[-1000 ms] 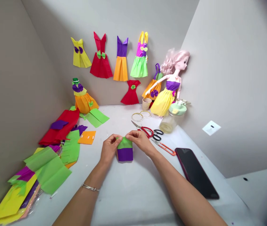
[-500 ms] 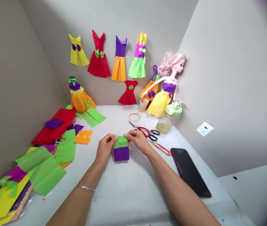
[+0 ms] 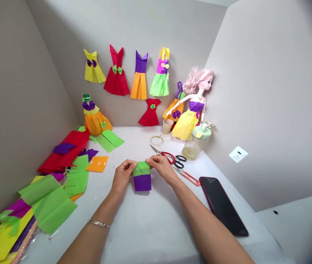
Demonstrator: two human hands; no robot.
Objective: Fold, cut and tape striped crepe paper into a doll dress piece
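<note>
My L hand (image 3: 122,176) and R hand (image 3: 161,168) are close together, fingers pinching the top corners of the folded crepe-paper piece (image 3: 142,182) from either side. Piece is at 12 o'clock from my forearms on the white tabletop (image 3: 150,231): green band over purple, no bow or straps on it yet. Red-handled scissors (image 3: 168,157) lie untouched at 1 o'clock.
</note>
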